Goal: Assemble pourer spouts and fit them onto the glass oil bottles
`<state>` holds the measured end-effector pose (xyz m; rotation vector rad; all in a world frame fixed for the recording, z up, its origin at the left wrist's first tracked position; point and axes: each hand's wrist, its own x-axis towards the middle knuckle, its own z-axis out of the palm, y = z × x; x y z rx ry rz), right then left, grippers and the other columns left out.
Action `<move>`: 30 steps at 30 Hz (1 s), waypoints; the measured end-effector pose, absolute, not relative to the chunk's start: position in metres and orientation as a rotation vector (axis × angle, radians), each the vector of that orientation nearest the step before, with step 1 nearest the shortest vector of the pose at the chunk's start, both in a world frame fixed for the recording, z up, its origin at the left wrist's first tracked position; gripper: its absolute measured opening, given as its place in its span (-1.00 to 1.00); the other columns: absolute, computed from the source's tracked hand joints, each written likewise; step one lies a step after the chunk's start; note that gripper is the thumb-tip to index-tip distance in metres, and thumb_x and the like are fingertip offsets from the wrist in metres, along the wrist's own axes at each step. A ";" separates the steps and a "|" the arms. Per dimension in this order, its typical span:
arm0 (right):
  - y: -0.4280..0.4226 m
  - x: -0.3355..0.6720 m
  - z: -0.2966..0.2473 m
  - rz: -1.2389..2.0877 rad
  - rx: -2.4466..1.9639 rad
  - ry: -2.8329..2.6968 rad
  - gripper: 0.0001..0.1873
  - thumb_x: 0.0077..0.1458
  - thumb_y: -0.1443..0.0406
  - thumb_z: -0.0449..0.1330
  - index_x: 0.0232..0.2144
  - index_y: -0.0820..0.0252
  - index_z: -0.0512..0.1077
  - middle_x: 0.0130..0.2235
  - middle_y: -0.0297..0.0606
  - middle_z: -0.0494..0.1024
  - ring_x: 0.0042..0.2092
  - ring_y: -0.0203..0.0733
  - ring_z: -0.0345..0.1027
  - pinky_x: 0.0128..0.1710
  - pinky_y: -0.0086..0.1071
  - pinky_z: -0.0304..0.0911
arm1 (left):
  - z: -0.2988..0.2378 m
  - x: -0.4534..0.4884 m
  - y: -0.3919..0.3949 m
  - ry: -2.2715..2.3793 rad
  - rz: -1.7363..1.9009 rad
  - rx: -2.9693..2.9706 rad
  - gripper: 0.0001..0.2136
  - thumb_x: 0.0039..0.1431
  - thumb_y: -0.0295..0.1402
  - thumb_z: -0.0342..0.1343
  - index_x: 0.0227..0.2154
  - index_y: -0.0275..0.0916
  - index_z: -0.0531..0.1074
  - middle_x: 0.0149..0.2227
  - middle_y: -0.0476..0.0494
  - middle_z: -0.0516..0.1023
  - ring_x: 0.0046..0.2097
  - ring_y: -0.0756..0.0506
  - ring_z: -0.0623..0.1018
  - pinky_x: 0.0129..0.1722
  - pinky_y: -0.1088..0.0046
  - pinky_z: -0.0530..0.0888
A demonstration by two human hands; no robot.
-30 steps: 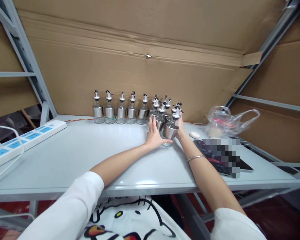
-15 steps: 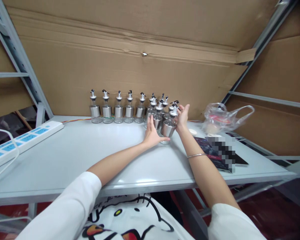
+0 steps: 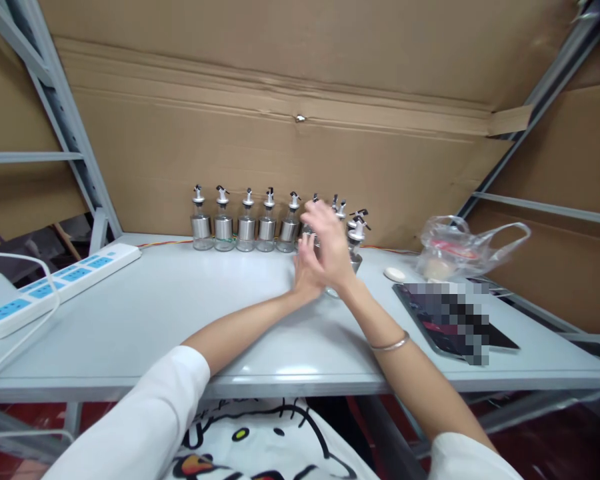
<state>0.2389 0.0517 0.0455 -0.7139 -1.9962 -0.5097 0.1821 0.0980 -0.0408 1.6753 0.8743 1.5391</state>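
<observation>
Several glass oil dispenser bottles (image 3: 223,228) with steel sleeves and pour spouts stand upright in a row along the cardboard. More of them, bunched together, are partly covered by my hands. My right hand (image 3: 331,247) crosses in front of the bunch, fingers stretched up and left, somewhat blurred. Just to its left and partly behind it is my left hand (image 3: 307,272), its visible fingers pointing up and apart. The front oil dispenser bottle (image 3: 356,235) shows its spout right of my right hand; most of its body is hidden. Contact with the bottles cannot be made out.
On the left lies a white power strip (image 3: 60,287) with a cable. To the right are a round white lid-like piece (image 3: 395,274), a dark tablet-like object (image 3: 430,327) and a clear plastic bag (image 3: 450,250). Cardboard (image 3: 180,147) closes off the table's back.
My right hand has left the front bottle's right side and moved left across the bunch, now overlapping my left hand. The view has shifted slightly.
</observation>
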 end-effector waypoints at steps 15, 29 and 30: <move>0.011 0.187 0.015 0.423 -0.944 -2.831 0.03 -0.03 -0.18 0.12 0.32 0.13 -0.14 0.36 -0.06 -0.30 0.36 0.07 -0.52 0.29 0.08 -0.40 | -0.015 0.017 0.151 1.524 1.823 2.153 -0.28 0.00 -0.40 0.18 0.18 -0.37 -0.05 0.31 -0.48 -0.13 0.36 -0.26 -0.13 0.30 0.06 -0.11; 0.011 0.188 0.004 0.769 -0.941 -3.011 0.19 -0.17 -0.25 0.16 0.33 0.14 -0.22 0.35 -0.02 -0.40 0.35 0.14 -0.61 0.26 0.12 -0.60 | -0.038 -0.089 0.176 2.039 1.587 1.897 0.16 -0.25 -0.13 0.39 0.25 -0.44 -0.30 0.32 -0.62 -0.32 0.36 -0.34 -0.22 0.30 0.06 -0.10; 0.010 0.188 0.003 0.769 -0.943 -3.007 0.19 -0.17 -0.25 0.16 0.33 0.14 -0.22 0.35 -0.03 -0.39 0.35 0.14 -0.61 0.26 0.12 -0.60 | -0.037 -0.085 0.177 2.019 1.590 1.887 0.16 -0.25 -0.15 0.39 0.25 -0.43 -0.30 0.32 -0.62 -0.32 0.36 -0.34 -0.22 0.29 0.05 -0.09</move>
